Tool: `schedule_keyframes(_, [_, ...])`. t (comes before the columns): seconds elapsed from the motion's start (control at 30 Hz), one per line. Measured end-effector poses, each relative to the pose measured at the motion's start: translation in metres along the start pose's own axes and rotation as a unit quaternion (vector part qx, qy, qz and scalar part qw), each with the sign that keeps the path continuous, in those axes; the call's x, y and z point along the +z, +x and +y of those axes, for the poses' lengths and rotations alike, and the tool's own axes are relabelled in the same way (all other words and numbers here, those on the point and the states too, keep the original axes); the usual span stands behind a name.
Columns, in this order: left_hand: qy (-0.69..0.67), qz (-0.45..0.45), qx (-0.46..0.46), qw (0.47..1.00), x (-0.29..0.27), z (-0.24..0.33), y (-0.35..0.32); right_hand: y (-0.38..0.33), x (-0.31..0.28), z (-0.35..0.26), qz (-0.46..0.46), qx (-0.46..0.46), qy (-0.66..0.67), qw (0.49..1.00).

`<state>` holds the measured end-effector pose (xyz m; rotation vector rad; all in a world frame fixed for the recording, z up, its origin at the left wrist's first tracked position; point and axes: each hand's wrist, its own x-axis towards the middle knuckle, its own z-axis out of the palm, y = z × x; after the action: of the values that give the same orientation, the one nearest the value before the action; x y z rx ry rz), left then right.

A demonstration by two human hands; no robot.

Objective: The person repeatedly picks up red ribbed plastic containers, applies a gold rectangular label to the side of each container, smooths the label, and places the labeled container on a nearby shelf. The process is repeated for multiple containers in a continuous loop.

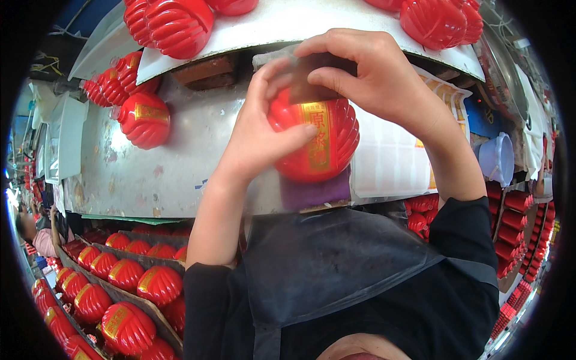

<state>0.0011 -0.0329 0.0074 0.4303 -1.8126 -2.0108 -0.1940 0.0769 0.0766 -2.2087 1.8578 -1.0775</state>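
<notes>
A red, ribbed, rounded bottle [342, 135] lies on a folded purple cloth [315, 191] on the metal worktable in front of me. Down its upper face runs a gold label [319, 150] with red print. My left hand [261, 129] is around the bottle's left side, its thumb pressed on the label and its fingers curled at the far end. Over that far end, my right hand [372, 63] curls its thumb and fingers around a dark brown flat piece [318, 75], which is blurred. The piece hides the bottle's far end.
White label sheets [387, 159] lie right of the bottle. More red bottles stand at the left [144, 120] and on a white raised shelf [270, 27]. A brick [207, 71] sits under the shelf. Crates of labelled bottles [126, 273] are at lower left, a lilac bucket [497, 159] at right.
</notes>
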Motion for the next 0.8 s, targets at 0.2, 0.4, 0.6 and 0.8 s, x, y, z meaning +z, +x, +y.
schedule_keyframes(0.2, [0.044, -0.006, 0.023, 0.999, 0.004, 0.012, 0.000, -0.008, 0.002, -0.015, 0.053, -0.031, -0.095, 0.994])
schedule_keyframes(0.4, [-0.031, -0.011, -0.038, 0.999, 0.002, 0.013, 0.011, -0.063, 0.016, -0.013, 0.148, -0.090, -0.064, 0.983])
schedule_keyframes(0.6, [-0.127, -0.026, -0.071, 0.989, -0.002, 0.011, 0.019, -0.089, 0.031, -0.049, 0.062, -0.154, 0.019, 0.986])
schedule_keyframes(0.8, [-0.082, -0.021, -0.056, 0.995, 0.002, 0.029, 0.016, -0.051, 0.009, -0.027, 0.186, -0.054, -0.103, 0.976])
